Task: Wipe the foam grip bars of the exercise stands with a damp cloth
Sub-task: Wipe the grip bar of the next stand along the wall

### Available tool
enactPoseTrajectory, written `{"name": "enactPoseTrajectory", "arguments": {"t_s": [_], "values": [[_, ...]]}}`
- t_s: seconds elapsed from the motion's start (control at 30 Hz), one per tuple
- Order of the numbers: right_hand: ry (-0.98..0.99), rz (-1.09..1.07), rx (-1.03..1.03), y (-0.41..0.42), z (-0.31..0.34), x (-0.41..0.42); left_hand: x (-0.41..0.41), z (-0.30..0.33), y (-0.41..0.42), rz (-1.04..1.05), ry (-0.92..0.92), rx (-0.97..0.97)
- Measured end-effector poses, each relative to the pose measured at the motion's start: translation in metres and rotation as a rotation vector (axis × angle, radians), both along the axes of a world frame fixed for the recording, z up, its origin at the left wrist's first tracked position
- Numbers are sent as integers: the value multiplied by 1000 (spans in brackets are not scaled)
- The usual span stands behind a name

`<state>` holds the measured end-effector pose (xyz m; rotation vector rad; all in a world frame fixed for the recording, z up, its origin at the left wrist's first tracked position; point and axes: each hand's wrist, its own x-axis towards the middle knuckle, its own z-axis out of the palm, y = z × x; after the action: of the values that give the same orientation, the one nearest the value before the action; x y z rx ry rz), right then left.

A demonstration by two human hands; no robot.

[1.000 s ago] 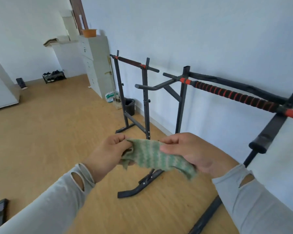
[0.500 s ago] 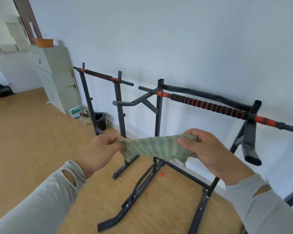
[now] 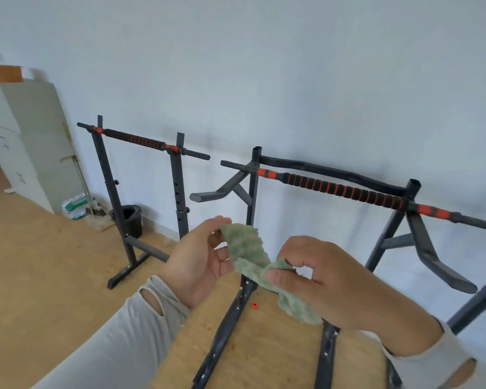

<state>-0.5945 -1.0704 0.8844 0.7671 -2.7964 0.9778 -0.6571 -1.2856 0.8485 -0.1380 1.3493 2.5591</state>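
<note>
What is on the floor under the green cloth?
Under the cloth: wooden floor, the stand's black base rails, one small red piece. Hands hide some floor.

This looks like a spare room in a home or small studio used for exercise; two black steel exercise stands [image 3: 141,203] [image 3: 334,220] sit along a plain pale wall [image 3: 292,66], each carrying a bar wrapped in black and red foam [image 3: 136,140] [image 3: 343,189]; the floor [image 3: 40,276] is light wood laminate; a grey-white cabinet [image 3: 26,136] stands at the left edge with an orange box [image 3: 3,73] on top; beside it lean a broom [image 3: 77,178] and a green-and-white bag [image 3: 77,203]; a small black bin [image 3: 132,220] sits by the skirting.
</note>
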Motion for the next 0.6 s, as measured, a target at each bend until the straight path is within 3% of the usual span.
{"name": "enactPoseTrajectory", "arguments": {"t_s": [0.13,0.3,0.6], "values": [[82,-141,-84,-21,-11,-3,-19,-4,2,176,19,-69],[361,-286,108,-26,-48,-11,-51,11,-7,260,88,-62],[-117,-429,-529,-38,-84,-26,-68,69,26,-25,448,-396]]}}
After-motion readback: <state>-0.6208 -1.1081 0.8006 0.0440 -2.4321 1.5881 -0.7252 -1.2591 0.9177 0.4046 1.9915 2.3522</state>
